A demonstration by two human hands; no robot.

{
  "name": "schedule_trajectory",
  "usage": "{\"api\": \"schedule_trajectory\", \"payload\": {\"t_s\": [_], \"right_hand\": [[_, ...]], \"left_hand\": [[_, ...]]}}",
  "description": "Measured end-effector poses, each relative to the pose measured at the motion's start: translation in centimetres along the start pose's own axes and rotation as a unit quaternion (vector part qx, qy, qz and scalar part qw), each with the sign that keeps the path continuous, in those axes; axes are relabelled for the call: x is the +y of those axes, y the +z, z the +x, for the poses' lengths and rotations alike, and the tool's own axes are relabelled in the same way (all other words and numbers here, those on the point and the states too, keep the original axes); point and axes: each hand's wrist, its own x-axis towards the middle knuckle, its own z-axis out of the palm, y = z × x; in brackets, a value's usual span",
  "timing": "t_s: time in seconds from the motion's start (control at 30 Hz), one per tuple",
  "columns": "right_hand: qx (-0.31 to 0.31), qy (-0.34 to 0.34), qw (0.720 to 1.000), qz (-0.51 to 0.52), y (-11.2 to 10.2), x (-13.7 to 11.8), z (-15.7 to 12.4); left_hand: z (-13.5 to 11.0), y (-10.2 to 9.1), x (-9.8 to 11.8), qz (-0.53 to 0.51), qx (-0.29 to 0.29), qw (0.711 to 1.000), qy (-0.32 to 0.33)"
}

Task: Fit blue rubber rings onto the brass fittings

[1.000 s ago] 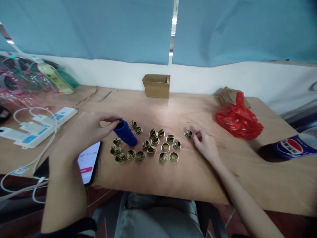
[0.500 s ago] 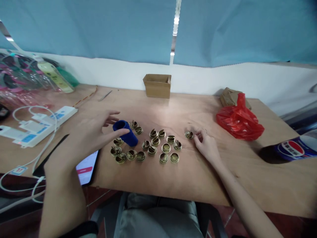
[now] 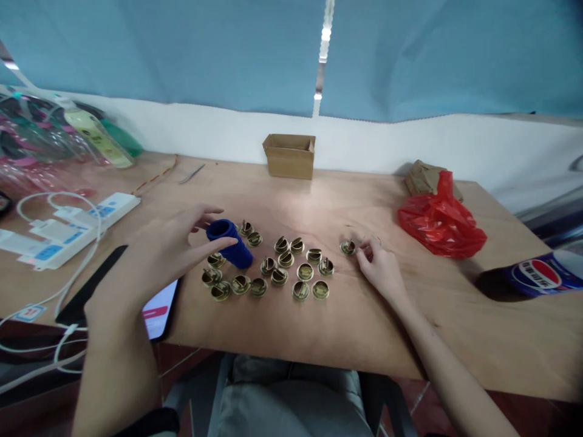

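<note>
My left hand (image 3: 170,246) is open, its fingers and thumb apart beside a hollow blue ribbed tube (image 3: 239,254). The thumb reaches across the tube's front near its rim; whether it touches cannot be told. Several round brass-coloured metal pieces (image 3: 305,272) with raised parts on top lie around the tube and to its right. Further right, my right hand (image 3: 380,264) rests on the table with fingertips pinched together. Whatever is in that pinch is too small to make out. Just left of those fingertips lies a single brass-coloured piece (image 3: 347,247).
A small open cardboard box (image 3: 290,162) stands at the back. On the right are a red plastic bag (image 3: 441,224), a brown package and a cola bottle (image 3: 532,274) on its side. At left lie a phone (image 3: 159,312), a power strip (image 3: 75,233) with white cables, and clear bottles.
The view has shifted very slightly, moving things at left a little. Both hands, the blue tube and the brass-coloured pieces keep nearly the same places.
</note>
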Motion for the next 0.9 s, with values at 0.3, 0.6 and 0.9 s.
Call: {"api": "schedule_trajectory", "payload": {"t_s": [0.3, 0.6, 0.9], "right_hand": [[0.002, -0.006, 1.000, 0.001, 0.2, 0.2, 0.0], [-0.006, 0.000, 1.000, -0.003, 0.0, 0.0, 0.0], [-0.009, 0.001, 1.000, -0.006, 0.0, -0.2, 0.0]], "left_hand": [[0.1, 0.2, -0.5, 0.008, 0.002, 1.000, -0.005], [0.1, 0.4, -0.3, -0.014, 0.003, 1.000, -0.019], [-0.1, -0.4, 0.6, 0.009, 0.027, 1.000, -0.010]]}}
